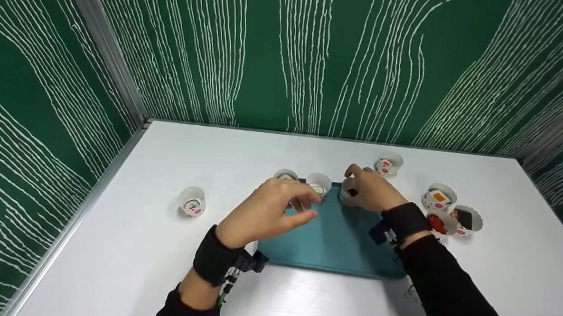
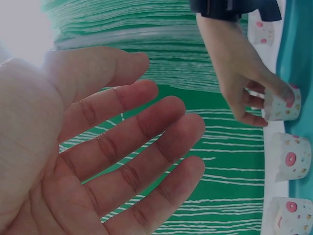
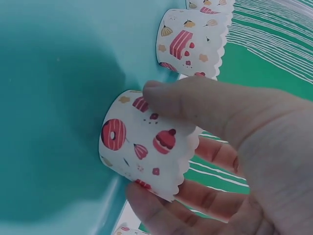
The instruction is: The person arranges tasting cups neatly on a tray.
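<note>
Right hand [image 1: 377, 189] had it: grip pinching paper cup [image 3: 139, 139], thumb on one side of wall, fingers on other. Cup was at far part of teal tray [image 1: 328, 246], just right of neighbouring cup [image 3: 190, 41]. White walls, pink doughnut and cake prints, scalloped rim, dark contents [image 1: 353, 192]. Left hand [image 1: 267, 211] hovered over tray, grip loose, holding nothing.

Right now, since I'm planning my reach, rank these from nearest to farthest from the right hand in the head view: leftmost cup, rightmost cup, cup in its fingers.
From the right hand:
1. Cup in its fingers, at the far edge of the tray.
2. Rightmost cup, off to the right.
3. Leftmost cup, alone beyond the tray's left side.
</note>
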The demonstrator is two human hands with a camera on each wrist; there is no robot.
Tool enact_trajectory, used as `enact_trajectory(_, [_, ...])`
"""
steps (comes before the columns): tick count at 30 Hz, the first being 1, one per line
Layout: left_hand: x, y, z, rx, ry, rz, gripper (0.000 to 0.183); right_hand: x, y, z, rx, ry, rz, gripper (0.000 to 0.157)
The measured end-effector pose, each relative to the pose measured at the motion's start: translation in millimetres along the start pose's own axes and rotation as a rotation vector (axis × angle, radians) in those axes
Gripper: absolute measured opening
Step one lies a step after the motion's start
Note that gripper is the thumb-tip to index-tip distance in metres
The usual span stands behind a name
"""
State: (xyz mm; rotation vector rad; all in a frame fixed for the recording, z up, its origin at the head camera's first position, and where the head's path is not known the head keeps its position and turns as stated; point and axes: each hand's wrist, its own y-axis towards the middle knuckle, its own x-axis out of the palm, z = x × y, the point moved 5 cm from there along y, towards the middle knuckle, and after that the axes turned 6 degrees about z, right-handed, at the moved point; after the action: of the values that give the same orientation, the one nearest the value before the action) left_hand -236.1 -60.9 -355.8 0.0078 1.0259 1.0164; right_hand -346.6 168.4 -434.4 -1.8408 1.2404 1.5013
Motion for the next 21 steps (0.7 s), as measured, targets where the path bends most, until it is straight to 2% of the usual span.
enact_trajectory(3, [0.3,-0.2,-0.1,-0.002,0.000,-0.004,0.019,-0.2,0,2,0.056,0.045,0.001,0.046])
enact_trajectory(6, [0.5,-0.6,-0.6,-0.016,-0.007,-0.011,0.019,-0.7,-1,3,0.080,0.077,0.009,0.055])
enact_trajectory(10, [1.2,-0.7,-0.6,-0.027,-0.019,-0.017,0.020,-1.6,-2,4,0.080,0.078,0.004,0.055])
enact_trajectory(14, [1.4,-0.8,-0.3,-0.017,-0.003,-0.011,0.019,-2.1,-5,4,0.108,0.081,-0.023,0.065])
enact_trajectory(16, [1.5,-0.8,0.1,-0.008,0.013,-0.006,0.018,-2.6,-7,4,0.102,0.074,-0.037,0.063])
enact_trajectory(21, [1.9,-0.9,0.5,0.013,0.043,0.001,0.016,-7.4,-14,4,0.137,0.127,-0.028,0.071])
